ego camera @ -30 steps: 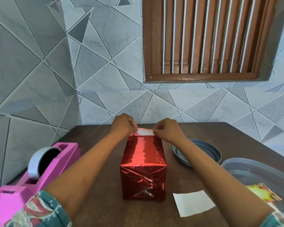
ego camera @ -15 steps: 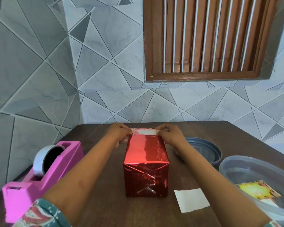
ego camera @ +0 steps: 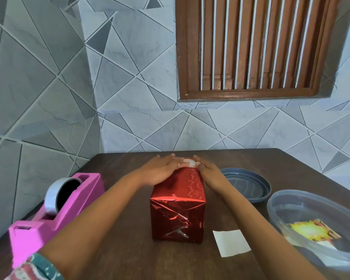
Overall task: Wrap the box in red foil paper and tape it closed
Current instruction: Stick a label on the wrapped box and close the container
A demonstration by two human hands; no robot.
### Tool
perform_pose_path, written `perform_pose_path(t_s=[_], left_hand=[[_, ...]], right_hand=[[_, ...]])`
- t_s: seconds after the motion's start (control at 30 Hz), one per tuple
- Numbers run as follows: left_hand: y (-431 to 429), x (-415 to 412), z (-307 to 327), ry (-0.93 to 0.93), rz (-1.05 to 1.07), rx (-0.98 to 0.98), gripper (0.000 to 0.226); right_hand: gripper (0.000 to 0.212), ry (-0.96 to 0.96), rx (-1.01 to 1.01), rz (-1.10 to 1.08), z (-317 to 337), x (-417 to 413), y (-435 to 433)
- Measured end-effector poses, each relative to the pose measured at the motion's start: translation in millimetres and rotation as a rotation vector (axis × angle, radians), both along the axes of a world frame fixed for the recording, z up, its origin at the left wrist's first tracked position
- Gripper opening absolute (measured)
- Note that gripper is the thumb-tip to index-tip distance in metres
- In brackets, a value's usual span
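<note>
A box wrapped in red foil paper (ego camera: 178, 211) stands in the middle of the dark wooden table (ego camera: 129, 259). Its near end is folded and taped shut. My left hand (ego camera: 160, 170) lies flat over the far left top of the box, fingers straight. Along the far right top edge rests my right hand (ego camera: 208, 172), its fingers also stretched out. Between the fingertips a bit of white paper shows at the box's far end, which is otherwise hidden. A pink tape dispenser (ego camera: 55, 215) with a roll of tape sits at the left.
A white slip of paper (ego camera: 231, 242) lies right of the box. A grey lid (ego camera: 249, 184) rests behind my right arm. A clear plastic tub (ego camera: 319, 231) with a printed card inside stands at the right. Tiled walls close the table's left and far sides.
Both hands went from curled, pinching the foil at the far end, to lying flat with straight fingers on the box's far top. The view tilted down slightly.
</note>
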State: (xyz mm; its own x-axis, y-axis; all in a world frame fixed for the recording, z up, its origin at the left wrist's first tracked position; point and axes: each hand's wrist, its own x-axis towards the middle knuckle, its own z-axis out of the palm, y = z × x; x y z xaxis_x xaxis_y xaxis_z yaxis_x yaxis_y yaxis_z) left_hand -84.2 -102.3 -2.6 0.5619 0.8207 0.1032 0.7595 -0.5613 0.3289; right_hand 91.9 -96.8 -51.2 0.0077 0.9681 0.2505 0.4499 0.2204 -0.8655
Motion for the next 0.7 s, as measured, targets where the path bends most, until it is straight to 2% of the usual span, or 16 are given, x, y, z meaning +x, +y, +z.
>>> perform_pose_path(t_s=[0.07, 0.17, 0.27, 0.33, 0.47, 0.6, 0.7], left_hand=[[0.2, -15.0, -1.0, 0.085, 0.043, 0.045, 0.048], [-1.8, -40.5, -0.5, 0.163, 0.125, 0.084, 0.065], [-3.8, -44.1, 4.0, 0.189, 0.229, 0.176, 0.069], [-0.8, -29.3, 8.6, 0.165, 0.277, 0.244, 0.063], [13.1, 6.1, 3.9, 0.054, 0.205, 0.071, 0.051], [24.0, 1.4, -5.5, -0.017, 0.308, -0.008, 0.049], [23.7, -16.2, -1.9, 0.079, 0.393, -0.019, 0.062]], right_hand=[[0.04, -0.004, 0.006, -0.003, 0.3, -0.5, -1.0], [0.04, -0.009, 0.014, -0.009, 0.7, -3.1, -0.8], [0.04, -0.021, 0.012, -0.016, 1.6, -4.6, -2.2], [0.04, -0.015, 0.012, -0.019, 2.5, -4.4, -3.1], [0.041, -0.058, 0.004, -0.018, 4.3, -3.3, -3.0], [0.041, -0.108, -0.012, -0.032, 4.1, -2.1, -0.9], [0.041, -0.131, -0.006, -0.027, 3.2, -4.0, -0.9]])
